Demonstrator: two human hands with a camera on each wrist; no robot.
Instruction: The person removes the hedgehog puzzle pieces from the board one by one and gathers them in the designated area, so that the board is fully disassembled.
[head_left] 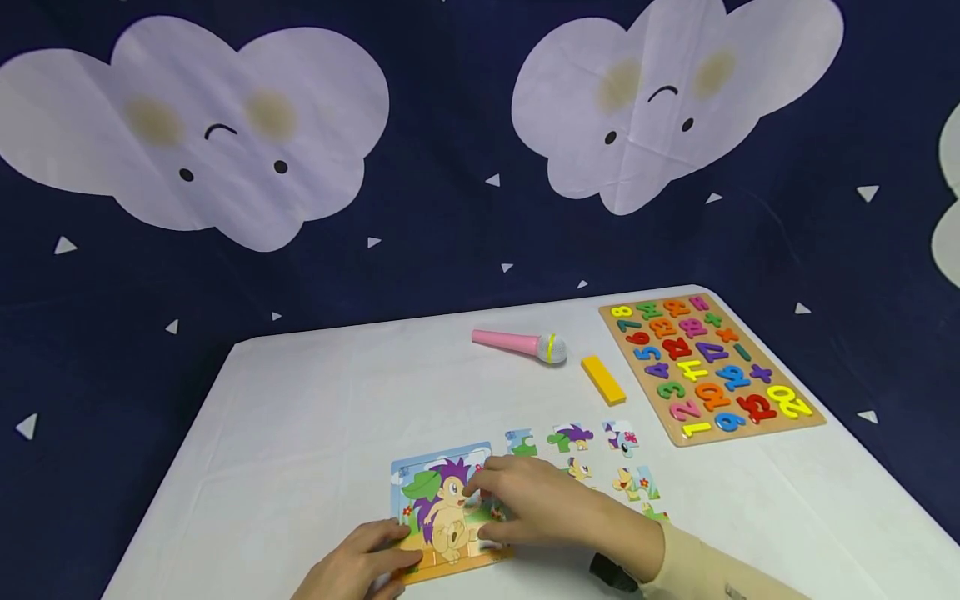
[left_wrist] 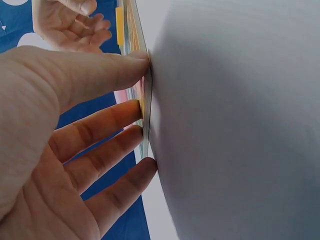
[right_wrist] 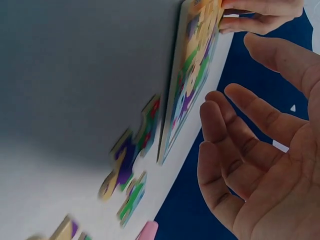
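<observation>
A hedgehog jigsaw puzzle in a flat frame [head_left: 450, 569] lies at the front of the table. My left hand [head_left: 358, 557] rests at its lower left edge, thumb and fingertips touching the rim, as the left wrist view also shows. Over the puzzle's right side hovers my right hand [head_left: 536, 504], its fingers loosely bent. The right wrist view shows nothing between those fingers [right_wrist: 212, 120], which stand apart from the frame. Loose jigsaw pieces, such as a purple and green one [head_left: 572, 437] and one with a red flower [head_left: 637, 482], lie right of the frame, some partly hidden by my right hand.
Farther back lie a pink toy microphone [head_left: 506, 341] and a yellow block [head_left: 603, 380]. A wooden number board [head_left: 780, 422] with colourful digits occupies the table's right side. Behind the table hangs a dark blue cloth with clouds [head_left: 300, 100].
</observation>
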